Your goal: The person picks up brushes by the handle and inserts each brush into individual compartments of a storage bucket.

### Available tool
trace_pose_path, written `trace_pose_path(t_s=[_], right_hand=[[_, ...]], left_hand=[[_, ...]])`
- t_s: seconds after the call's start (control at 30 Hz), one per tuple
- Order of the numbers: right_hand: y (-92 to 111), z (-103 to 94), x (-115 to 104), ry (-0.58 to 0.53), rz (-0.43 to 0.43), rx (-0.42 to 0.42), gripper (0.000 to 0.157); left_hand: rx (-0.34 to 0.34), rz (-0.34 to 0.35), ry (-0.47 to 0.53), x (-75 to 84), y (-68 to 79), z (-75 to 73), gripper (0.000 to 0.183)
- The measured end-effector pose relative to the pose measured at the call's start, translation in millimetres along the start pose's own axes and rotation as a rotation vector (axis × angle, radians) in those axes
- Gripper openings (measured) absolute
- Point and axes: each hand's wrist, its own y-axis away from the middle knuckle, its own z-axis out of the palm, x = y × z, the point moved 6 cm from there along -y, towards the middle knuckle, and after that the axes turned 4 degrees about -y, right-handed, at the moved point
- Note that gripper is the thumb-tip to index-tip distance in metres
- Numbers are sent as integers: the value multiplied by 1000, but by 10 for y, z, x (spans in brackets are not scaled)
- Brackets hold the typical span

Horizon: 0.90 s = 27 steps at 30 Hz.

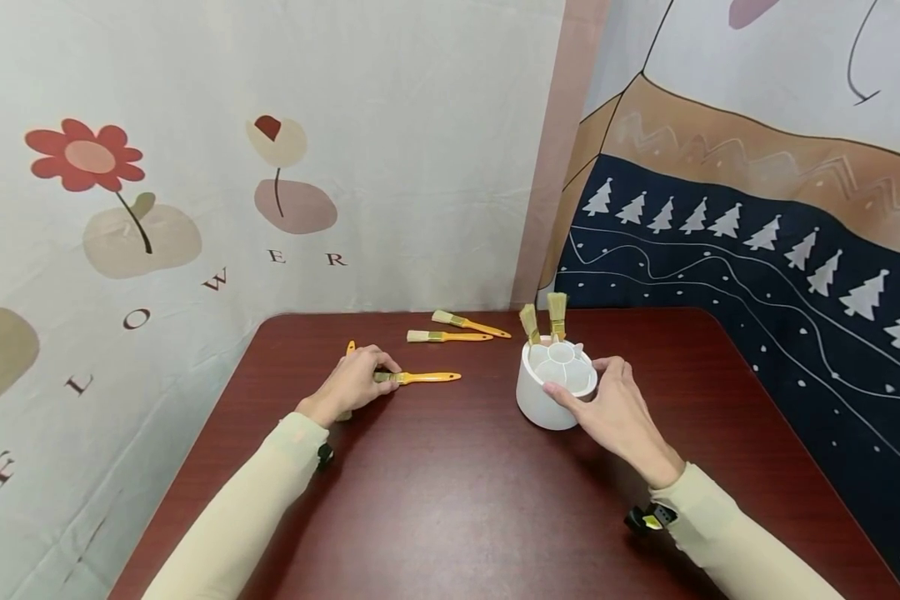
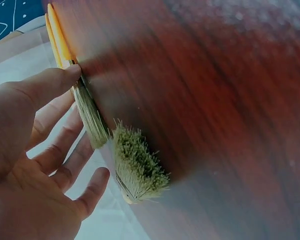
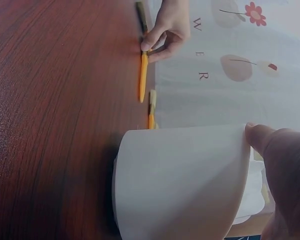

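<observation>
My left hand (image 1: 352, 382) pinches a yellow-handled paintbrush (image 1: 427, 377) by its metal band, its handle pointing right. In the left wrist view the thumb lies on the band, and the pale bristles (image 2: 91, 117) extend below it. Another paintbrush (image 2: 139, 165) lies beneath this hand, mostly hidden in the head view. With thumb and fingers on either side of the rim, my right hand (image 1: 622, 417) grips a white round pot (image 1: 543, 402). Inside the pot sits a white flower-shaped palette (image 1: 562, 372), and two paintbrushes stand there bristles up, one straight (image 1: 557, 310), one leaning left (image 1: 529, 323).
Two more yellow-handled paintbrushes, one nearer (image 1: 453, 337) and one farther (image 1: 476, 325), lie near the back edge of the dark red-brown table (image 1: 435, 500). Behind it hangs a pale flower-printed curtain (image 1: 420, 167); a dark tree-patterned cloth (image 1: 720, 258) hangs at right.
</observation>
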Motion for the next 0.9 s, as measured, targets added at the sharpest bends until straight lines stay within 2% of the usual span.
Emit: trace_pose_path(t_s=[0.03,0.07,0.17,0.27,0.3,0.43,0.67,0.9], right_hand=[[2,1,-1,1,0,1,115],[3,2,1,0,1,2,115],[7,1,3,1,-1,5,114],[7,-7,5,3,-11,6,114],[9,-12,3,3,-17,8,114],[11,-40,9,-6,-54,13,112],[-10,-106,50,-18,-115,-12,115],[-105,-199,122,-31,-150,-114,112]], left_hand=[[1,7,11,-1,3,-3,16],[9,41,42,-99,-27,56,17],[13,56,88,-89,-19,52,18],[17,58,108,-58,-22,55,19],[13,30,91,56,10,-8,18],[36,35,87,109,15,-28,18],[132,80,133,187,57,-92,15],[237,139,176,287,86,-161,16]])
